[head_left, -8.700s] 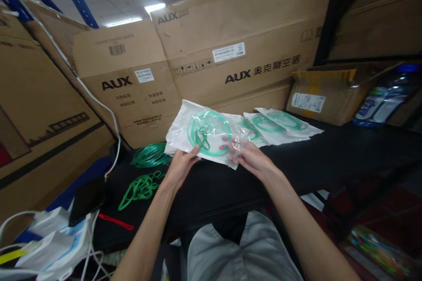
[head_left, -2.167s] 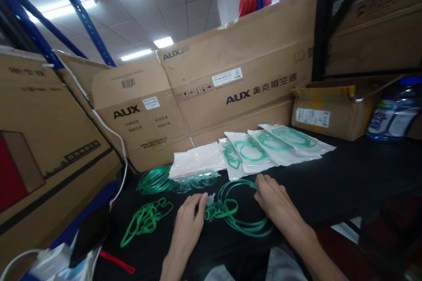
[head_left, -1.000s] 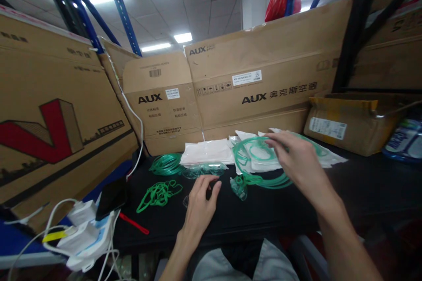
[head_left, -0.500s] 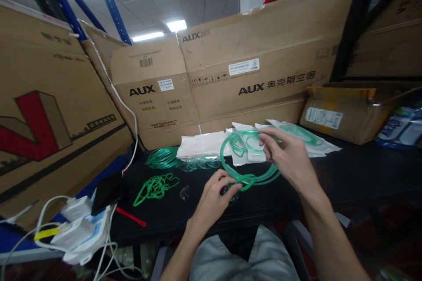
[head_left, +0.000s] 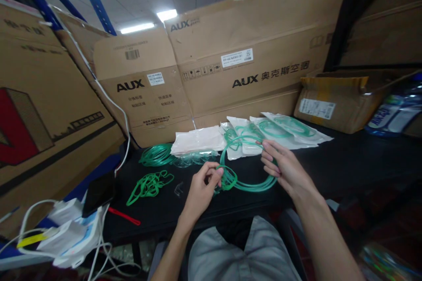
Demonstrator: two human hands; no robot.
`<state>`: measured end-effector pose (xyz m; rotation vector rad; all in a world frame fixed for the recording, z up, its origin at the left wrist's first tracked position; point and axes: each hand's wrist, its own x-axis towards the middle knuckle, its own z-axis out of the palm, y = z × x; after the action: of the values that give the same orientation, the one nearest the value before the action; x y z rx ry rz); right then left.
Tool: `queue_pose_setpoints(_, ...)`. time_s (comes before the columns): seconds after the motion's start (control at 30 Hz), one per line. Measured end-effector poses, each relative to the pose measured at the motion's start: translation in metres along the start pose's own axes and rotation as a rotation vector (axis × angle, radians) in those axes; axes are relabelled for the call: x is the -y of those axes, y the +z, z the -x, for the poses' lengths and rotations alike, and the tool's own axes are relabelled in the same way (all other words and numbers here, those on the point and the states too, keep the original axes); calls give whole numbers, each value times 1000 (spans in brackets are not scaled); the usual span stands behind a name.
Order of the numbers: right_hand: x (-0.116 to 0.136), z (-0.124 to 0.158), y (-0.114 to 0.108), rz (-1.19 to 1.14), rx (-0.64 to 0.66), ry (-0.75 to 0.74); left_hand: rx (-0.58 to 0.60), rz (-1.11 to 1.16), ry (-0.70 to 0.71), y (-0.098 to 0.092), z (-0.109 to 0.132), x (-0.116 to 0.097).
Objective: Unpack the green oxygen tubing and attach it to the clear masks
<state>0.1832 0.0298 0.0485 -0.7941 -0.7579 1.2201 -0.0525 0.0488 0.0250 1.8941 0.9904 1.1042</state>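
A coil of green tubing point(head_left: 250, 184) hangs just above the black table point(head_left: 346, 162) between my hands. My left hand point(head_left: 201, 191) pinches the coil's left side, where a green strap loops around it. My right hand point(head_left: 285, 169) grips the coil's right side with curled fingers. Behind the coil lie several sealed white pouches point(head_left: 280, 134) holding green tubing. A stack of empty white pouches point(head_left: 198, 140) rests to their left, over clear masks point(head_left: 194, 158).
Another green tubing coil point(head_left: 156, 154) and a heap of green straps point(head_left: 148, 184) lie at the left, near a small clear connector point(head_left: 178, 189). A black phone point(head_left: 99, 191), white chargers point(head_left: 62, 228) and cables sit lower left. Cardboard boxes point(head_left: 237, 66) wall the back; a water bottle point(head_left: 392, 112) stands right.
The pouch I held was emptied and its coil taken out. In the last second both hands brought the coil lower and closer, and my left hand closed on its strap side.
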Motion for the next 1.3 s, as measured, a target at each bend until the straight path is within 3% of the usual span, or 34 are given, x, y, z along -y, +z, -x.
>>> queue_pose_setpoints(0.1,-3,4,5,2,-23,-7,-1,-299,123,2,6,-10)
queue_pose_setpoints(0.2,-5,7,10,1,-16,-8,80,-571,287,4,9,-19)
queue_pose_setpoints(0.3,-6,10,15,9,-9,1,132,-695,322,4,11,-24)
queue_pose_setpoints(0.6,-19,10,15,-64,-34,31,169,-666,403,6,14,-32)
queue_pose_setpoints(0.87,-28,11,11,-64,-16,79,-81,-657,421,7,12,-31)
queue_pose_setpoints(1.1,-24,5,0,-167,80,246,-15,-717,371,4,8,-23)
queue_pose_setpoints(1.3,-23,1,-14,-211,97,312,-38,-710,387,-2,6,-14)
